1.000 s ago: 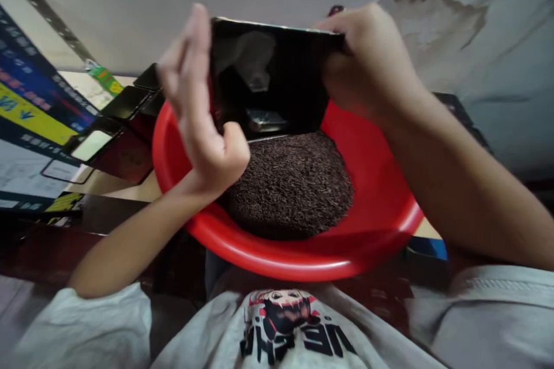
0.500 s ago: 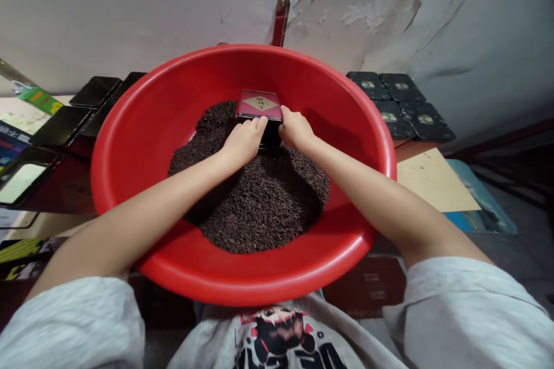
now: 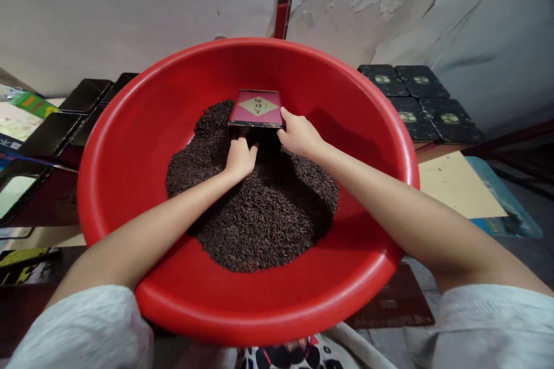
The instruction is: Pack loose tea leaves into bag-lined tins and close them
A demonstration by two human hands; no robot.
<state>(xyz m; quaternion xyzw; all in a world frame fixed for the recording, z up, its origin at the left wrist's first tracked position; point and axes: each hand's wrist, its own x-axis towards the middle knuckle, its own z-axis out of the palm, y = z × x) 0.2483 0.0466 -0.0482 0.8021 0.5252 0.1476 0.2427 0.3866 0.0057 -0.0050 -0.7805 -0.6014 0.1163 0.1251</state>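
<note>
A tea tin (image 3: 258, 108) with a dark red side and a gold diamond label lies tilted over dark, loose tea leaves (image 3: 259, 225), its dark mouth facing me. These leaves are heaped in a large red plastic basin (image 3: 242, 328). My right hand (image 3: 300, 135) grips the tin's right side, thumb on top near the corner. At the mouth's lower left is my left hand (image 3: 241, 158), fingers reaching into the opening and thumb apart from them. The fingertips are hidden in shadow, and I see nothing held in that hand.
Several black-lidded tins (image 3: 422, 104) stand together right of the basin. On the left are several dark tins (image 3: 49, 135) and a green box (image 3: 32, 105). A beige board (image 3: 461, 184) lies at the right. Behind rises a wall (image 3: 142, 6) with peeling paint.
My left hand has left the tin's front edge and moved lower, with its fingers now at the mouth. The tin has tipped, showing more of its label. The view has come closer.
</note>
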